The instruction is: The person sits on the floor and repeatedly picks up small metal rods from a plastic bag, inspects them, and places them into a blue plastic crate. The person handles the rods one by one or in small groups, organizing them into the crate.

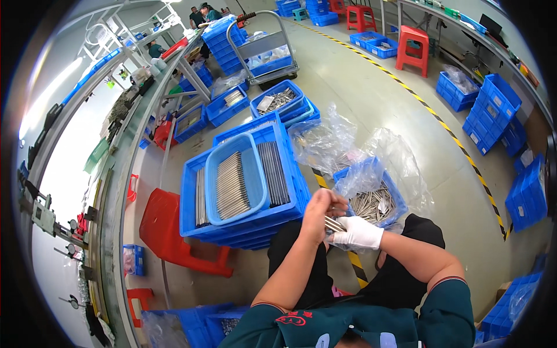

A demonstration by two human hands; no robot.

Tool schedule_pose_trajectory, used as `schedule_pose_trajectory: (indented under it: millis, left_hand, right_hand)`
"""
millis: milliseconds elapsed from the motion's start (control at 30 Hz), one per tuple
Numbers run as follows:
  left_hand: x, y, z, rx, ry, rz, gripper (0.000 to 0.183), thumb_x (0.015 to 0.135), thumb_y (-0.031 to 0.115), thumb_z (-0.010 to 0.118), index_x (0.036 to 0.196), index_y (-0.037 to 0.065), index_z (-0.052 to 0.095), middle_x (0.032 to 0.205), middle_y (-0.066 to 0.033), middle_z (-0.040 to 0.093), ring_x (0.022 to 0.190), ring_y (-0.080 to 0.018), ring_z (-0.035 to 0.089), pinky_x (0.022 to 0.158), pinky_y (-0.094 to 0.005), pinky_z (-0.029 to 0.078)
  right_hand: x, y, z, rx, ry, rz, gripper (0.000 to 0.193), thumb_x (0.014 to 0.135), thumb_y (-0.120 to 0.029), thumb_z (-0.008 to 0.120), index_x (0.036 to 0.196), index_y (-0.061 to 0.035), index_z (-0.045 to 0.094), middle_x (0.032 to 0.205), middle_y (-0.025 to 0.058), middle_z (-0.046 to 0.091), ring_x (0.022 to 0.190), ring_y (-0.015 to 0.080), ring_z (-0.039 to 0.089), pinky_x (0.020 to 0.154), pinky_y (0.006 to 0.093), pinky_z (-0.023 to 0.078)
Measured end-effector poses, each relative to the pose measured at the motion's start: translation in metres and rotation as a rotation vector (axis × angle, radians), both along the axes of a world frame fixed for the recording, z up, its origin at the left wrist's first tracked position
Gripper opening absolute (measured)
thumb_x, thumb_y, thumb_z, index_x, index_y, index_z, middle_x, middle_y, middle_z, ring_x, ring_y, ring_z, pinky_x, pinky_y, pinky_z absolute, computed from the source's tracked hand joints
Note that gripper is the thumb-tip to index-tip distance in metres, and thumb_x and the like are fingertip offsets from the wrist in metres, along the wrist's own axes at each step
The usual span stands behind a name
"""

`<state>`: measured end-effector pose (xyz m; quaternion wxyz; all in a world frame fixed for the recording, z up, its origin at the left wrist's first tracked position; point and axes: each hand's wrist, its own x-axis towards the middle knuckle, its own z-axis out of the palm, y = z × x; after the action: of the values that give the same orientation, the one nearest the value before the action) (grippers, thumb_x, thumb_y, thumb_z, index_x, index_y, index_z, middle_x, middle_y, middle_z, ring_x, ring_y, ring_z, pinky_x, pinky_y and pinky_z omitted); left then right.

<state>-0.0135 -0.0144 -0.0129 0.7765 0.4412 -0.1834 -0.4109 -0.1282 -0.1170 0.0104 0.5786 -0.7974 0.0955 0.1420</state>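
Note:
A small bunch of slim metal rods (pixel 335 225) is gripped in my right hand (pixel 355 233), which wears a white glove. My bare left hand (pixel 319 210) is raised right beside the bunch, fingers bent over loosely toward the right. Its palm is close against the rod ends; whether they touch is hard to see. Just beyond my hands, a blue crate (pixel 399 200) lined with clear plastic holds a loose heap of similar rods (pixel 371 204). To the left, a light blue tray (pixel 213 203) carries a neat row of rods (pixel 233 184), resting on a larger blue crate (pixel 188 217).
Rows of dark rods (pixel 272 174) fill the crate beside the tray. A red stool (pixel 159 223) is left of the stack. Crumpled clear plastic bags (pixel 325 136) lie ahead. Further off are a hand trolley (pixel 268 46), stacked blue crates (pixel 490 113) and a long workbench (pixel 125 174).

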Motion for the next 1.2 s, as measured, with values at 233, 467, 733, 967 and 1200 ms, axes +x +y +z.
schedule_pose_trajectory:
  millis: [233,467,733,967,1200]
  left_hand:
    - [-0.004,-0.006,-0.001,0.125,-0.152,-0.279,0.028,0.098,0.032,0.041,0.085,0.008,0.049,0.094,-0.0147,0.063,0.087,-0.022,0.061,0.078,-0.0347,0.048]
    - [-0.002,-0.023,-0.042,-0.066,0.651,0.194,0.035,0.099,0.037,0.033,0.095,0.008,0.051,0.111,-0.0142,0.059,0.108,-0.0278,0.054,0.094,-0.0429,0.041]
    - [-0.012,-0.046,-0.04,-0.631,0.638,-0.206,0.054,0.095,0.041,0.038,0.141,0.014,0.03,0.139,-0.0127,0.039,0.123,-0.0259,0.043,0.102,-0.0396,0.037]
    - [-0.029,-0.035,-0.006,-0.091,0.783,0.195,0.036,0.098,0.028,0.037,0.119,0.003,0.052,0.118,-0.0119,0.057,0.108,-0.0245,0.056,0.095,-0.0398,0.044]
    - [-0.027,-0.044,-0.014,0.007,0.543,0.367,0.032,0.099,0.028,0.034,0.111,0.005,0.053,0.103,-0.01,0.061,0.092,-0.0197,0.061,0.08,-0.0339,0.05]
  right_hand:
    - [-0.001,0.004,-0.008,0.609,0.133,-0.024,0.019,0.081,-0.025,0.066,0.076,-0.0108,0.054,0.055,-0.0013,0.048,0.043,0.0095,0.046,0.04,0.023,0.032]
    - [0.03,0.001,0.001,1.013,-0.305,-0.537,0.009,0.087,-0.011,0.057,0.09,-0.0058,0.05,0.066,0.0027,0.051,0.052,0.0131,0.05,0.047,0.0262,0.041]
    - [0.051,0.025,0.014,0.649,-0.591,-0.773,0.011,0.086,-0.007,0.062,0.088,-0.0059,0.051,0.066,-0.0007,0.051,0.056,0.0067,0.049,0.05,0.0212,0.039]
    - [0.056,0.013,0.002,0.8,-0.582,-0.752,0.019,0.092,-0.022,0.057,0.086,-0.0051,0.052,0.062,-0.0023,0.046,0.05,0.0058,0.041,0.046,0.0207,0.033]
    - [0.058,0.018,0.0,0.706,-0.616,-0.758,0.025,0.094,-0.028,0.054,0.083,-0.0056,0.053,0.062,-0.0018,0.048,0.055,0.0069,0.044,0.051,0.0221,0.035]
